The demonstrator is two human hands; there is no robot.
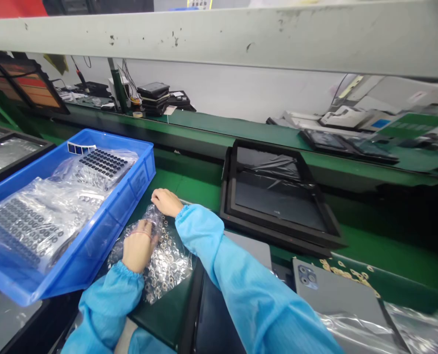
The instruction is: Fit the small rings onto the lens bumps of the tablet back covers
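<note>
**When slick film holds loose rings: handling notes**

Because the rings shift inside the film, a flat, even hold close to the contents appears the sounder way to handle this bag; hard pinching risks bunching the plastic. The clear plastic bag of ring washers [163, 260] lies on the green counter [389, 246], just beside the blue plastic crate [141, 172]. The washers are small, round and silvery, with a central hole, and are scattered loosely under crinkled film. The left hand [140, 246] lies over the bag's middle, its grip pressed together on the film. The right hand [165, 201] sits at the bag's upper end, fingers closed together; whether it pinches the film cannot be told, as the fingertips are hidden. Pale blue ribbed-cuff sleeves [200, 231] cover both forearms. The crate holds bagged sheets of black rings [103, 164]. To the right stands a black rectangular frame [278, 196] lined with glossy film, and a grey tablet back [333, 290] with a camera cutout lies nearer.
</note>
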